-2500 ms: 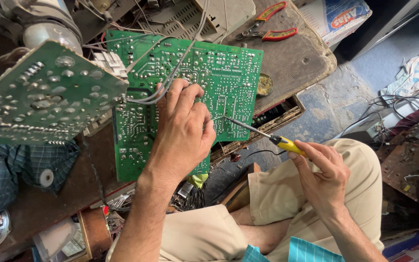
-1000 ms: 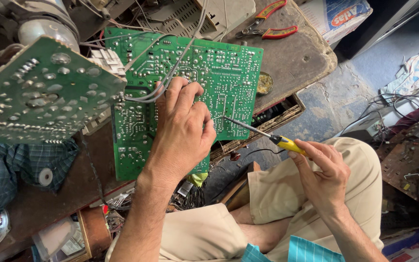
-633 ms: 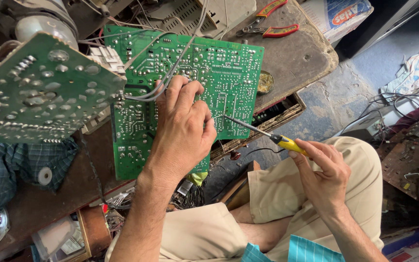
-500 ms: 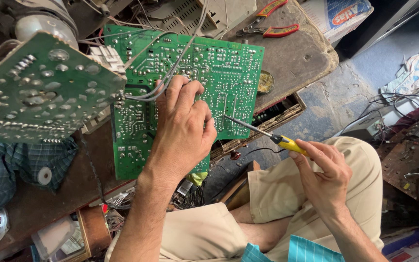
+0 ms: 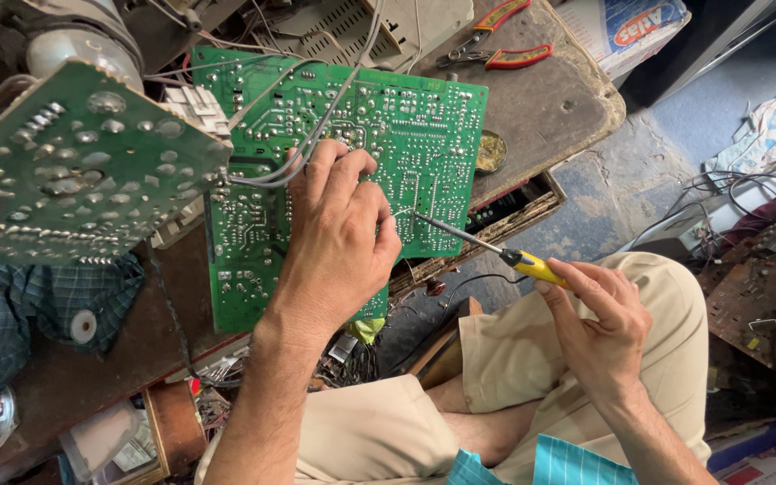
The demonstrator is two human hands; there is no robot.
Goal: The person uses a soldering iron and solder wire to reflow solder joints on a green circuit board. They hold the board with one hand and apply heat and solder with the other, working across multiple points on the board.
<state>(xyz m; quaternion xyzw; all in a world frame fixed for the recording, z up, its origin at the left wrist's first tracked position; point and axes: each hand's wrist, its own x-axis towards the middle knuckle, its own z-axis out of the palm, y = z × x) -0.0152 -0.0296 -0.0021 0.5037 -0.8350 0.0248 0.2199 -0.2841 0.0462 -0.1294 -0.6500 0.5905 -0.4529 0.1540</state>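
Right hand [image 5: 599, 323] pinching yellow-handled soldering iron [image 5: 487, 249], long axis pointing left, tip at green circuit board [image 5: 424, 135] on counter's [image 5: 541, 108] front edge; left hand [image 5: 339, 238] pressing board beside tip.

Electronics repair workshop: circuit boards [image 5: 343, 171], pliers [image 5: 496, 40], cluttered wooden workbench [image 5: 550, 108].

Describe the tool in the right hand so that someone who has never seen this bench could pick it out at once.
Start at the large green circuit board lying solder-side up on the brown workbench, pinned by the left hand. From its lower right edge a thin metal shaft runs to the right hand: that is the soldering iron. Its yellow handle sets it apart from the red-handled pliers farther up the bench.
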